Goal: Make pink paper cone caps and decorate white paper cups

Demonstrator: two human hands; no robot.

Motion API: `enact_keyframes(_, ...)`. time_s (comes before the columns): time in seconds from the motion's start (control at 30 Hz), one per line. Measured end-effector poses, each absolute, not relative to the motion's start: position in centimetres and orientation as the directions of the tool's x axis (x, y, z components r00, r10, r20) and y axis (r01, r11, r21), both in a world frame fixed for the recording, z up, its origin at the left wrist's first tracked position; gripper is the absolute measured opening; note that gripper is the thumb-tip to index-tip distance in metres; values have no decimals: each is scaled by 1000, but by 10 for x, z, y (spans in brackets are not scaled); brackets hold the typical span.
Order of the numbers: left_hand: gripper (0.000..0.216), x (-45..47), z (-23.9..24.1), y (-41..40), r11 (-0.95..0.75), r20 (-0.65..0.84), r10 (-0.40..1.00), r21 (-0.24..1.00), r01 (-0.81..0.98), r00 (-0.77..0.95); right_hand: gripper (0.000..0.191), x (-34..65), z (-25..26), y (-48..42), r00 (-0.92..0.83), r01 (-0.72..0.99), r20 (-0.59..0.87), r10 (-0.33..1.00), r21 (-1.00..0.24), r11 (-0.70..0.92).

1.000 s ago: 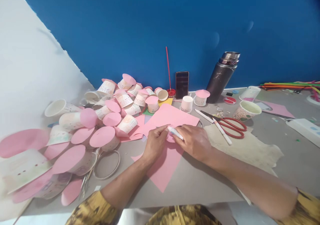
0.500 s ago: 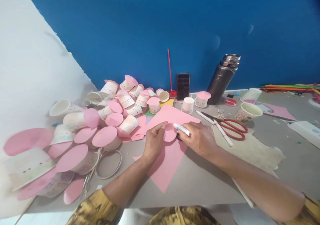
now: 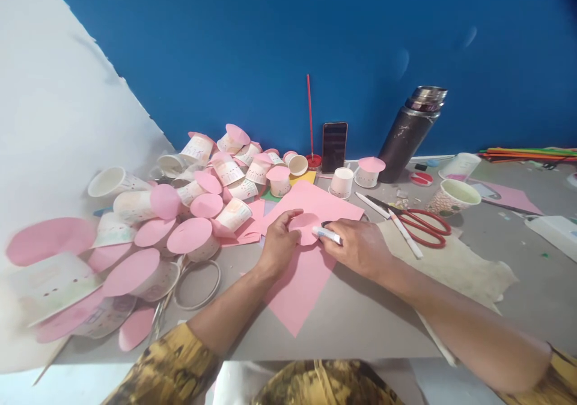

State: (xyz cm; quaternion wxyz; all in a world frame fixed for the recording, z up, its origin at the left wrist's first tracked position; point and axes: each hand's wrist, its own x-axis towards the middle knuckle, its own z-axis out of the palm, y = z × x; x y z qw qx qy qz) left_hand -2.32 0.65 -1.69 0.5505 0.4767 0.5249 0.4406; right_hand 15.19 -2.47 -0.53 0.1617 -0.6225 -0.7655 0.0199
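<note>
Between the thumb and fingers of my left hand [image 3: 280, 241] is a round pink paper disc [image 3: 305, 229], gripped at its left edge. Closed around a small white tube with blue print [image 3: 327, 235] is my right hand [image 3: 356, 243]. The tube's left end meets or overlaps the disc's right edge; whether it touches the paper I cannot tell. A small dark thing shows by my right fingers, too hidden to name. Beneath both hands lies a large pink paper sheet [image 3: 297, 300] on the grey table. Beyond them stand a white paper cup [image 3: 341, 182] and one with a pink paper top [image 3: 369, 172].
Many decorated paper cups with pink discs [image 3: 192, 237] crowd the left side. A tape ring [image 3: 197, 301] lies before them. To the right are red-handled scissors [image 3: 424, 228], white pens, a cloth [image 3: 469, 270] and a patterned cup [image 3: 453, 197]. A phone [image 3: 334, 146] and dark flask [image 3: 408, 134] stand behind.
My left fingers have shifted on the disc, with the index finger now along its upper edge. The disc looks turned more toward the camera. The whole view has moved slightly.
</note>
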Motion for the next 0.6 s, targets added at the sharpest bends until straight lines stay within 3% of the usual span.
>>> enact_keyframes(0.17,69,-18,-18,1,195,-175,973,972,-129,152,24,148,-4,-27,-232,947,147,961,-189,258)
enact_keyframes(0.6,77,-25,-18,4,81,-76,993,995,-61,86,28,149,-12,-28,-290,912,210,934,-234,336)
